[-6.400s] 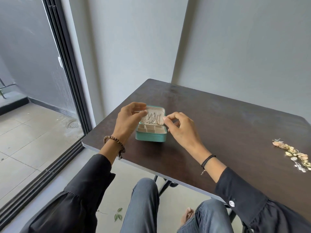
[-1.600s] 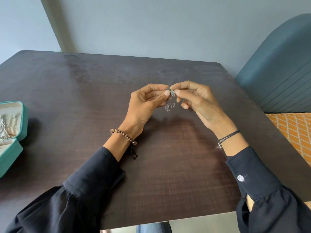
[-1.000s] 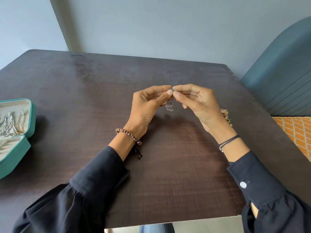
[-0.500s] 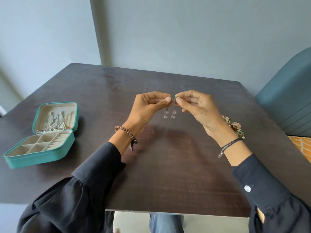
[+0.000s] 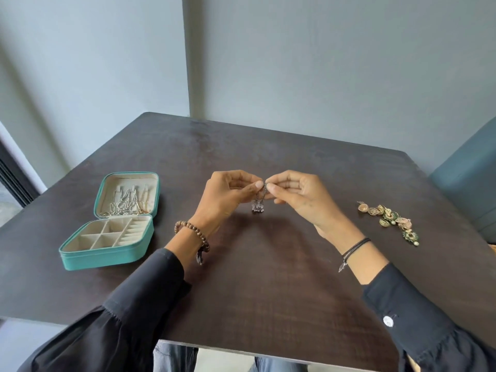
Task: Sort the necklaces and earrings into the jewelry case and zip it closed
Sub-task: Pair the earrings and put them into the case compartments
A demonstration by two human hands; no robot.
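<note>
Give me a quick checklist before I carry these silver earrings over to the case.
1. Earrings held: ok, pinched between left hand and right hand, dangling above the table.
2. Case open: ok, lid up.
3. Free compartments: ok, the tray sections look empty.
4. Necklaces clear of the tray: ok, they hang in the lid.
5. Path to the case: ok, bare tabletop between.
6. Earrings untangled: cannot tell, too small.
7. Gold earrings sorted: not ok.

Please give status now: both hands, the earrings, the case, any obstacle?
Left hand and right hand pinch silver dangle earrings above table. Teal case open at left, necklaces in lid. Gold earrings wait at right. Nothing blocks.
</note>
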